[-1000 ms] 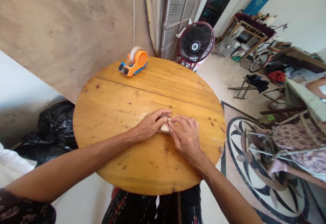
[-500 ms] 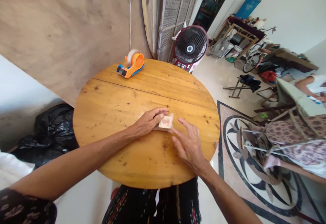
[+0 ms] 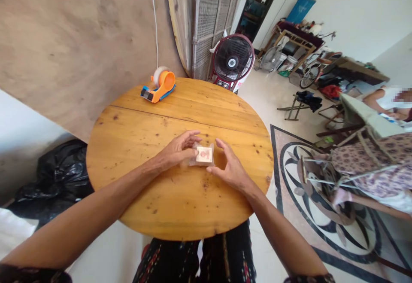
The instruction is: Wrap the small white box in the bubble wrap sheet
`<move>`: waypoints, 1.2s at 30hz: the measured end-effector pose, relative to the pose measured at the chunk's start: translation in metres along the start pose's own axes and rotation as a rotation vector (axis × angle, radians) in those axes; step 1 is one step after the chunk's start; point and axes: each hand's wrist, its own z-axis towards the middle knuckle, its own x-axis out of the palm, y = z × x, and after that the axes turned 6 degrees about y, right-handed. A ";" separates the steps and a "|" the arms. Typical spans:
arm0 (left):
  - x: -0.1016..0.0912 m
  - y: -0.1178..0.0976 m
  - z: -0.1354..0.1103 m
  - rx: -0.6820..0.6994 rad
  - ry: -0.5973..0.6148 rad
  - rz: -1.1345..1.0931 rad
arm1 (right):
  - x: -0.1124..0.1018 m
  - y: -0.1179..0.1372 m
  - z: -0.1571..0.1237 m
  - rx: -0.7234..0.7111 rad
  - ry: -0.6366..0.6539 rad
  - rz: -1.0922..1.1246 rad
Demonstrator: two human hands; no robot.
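A small cream pack with a red printed figure [image 3: 204, 154], looking like a boxed deck of cards, lies on the round wooden table [image 3: 154, 201] between my hands. Loose clear plastic surrounds it and sticks out past its edges. My left hand [image 3: 178, 149] is at its left side, thumb against the wrapped edge and fingers curved apart above. On the other side, my right hand [image 3: 231, 167] is open, with thumb and fingers spread around the pack's right edge. I cannot see it gripping anything.
An orange and blue tape dispenser [image 3: 159, 87] stands at the table's far left edge. Behind the table is a fan [image 3: 232, 62]. Black plastic bags [image 3: 54, 175] lie at the left. A person [image 3: 383, 102] sits at another table on the right.
The pack now lies flatter, its printed face more fully visible. My left fingers have spread from the thumb, and my right hand has opened wider beside the pack. The view has shifted slightly.
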 end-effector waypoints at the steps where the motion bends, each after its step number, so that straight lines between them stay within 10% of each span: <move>1: -0.002 -0.001 -0.002 -0.001 0.046 0.057 | 0.002 0.000 0.002 -0.014 0.019 -0.001; 8: -0.003 -0.012 -0.010 0.040 0.172 0.434 | 0.014 -0.005 0.005 -0.084 -0.087 -0.084; 36: -0.002 -0.004 -0.006 0.138 0.162 0.507 | 0.023 -0.007 -0.001 -0.300 -0.227 -0.406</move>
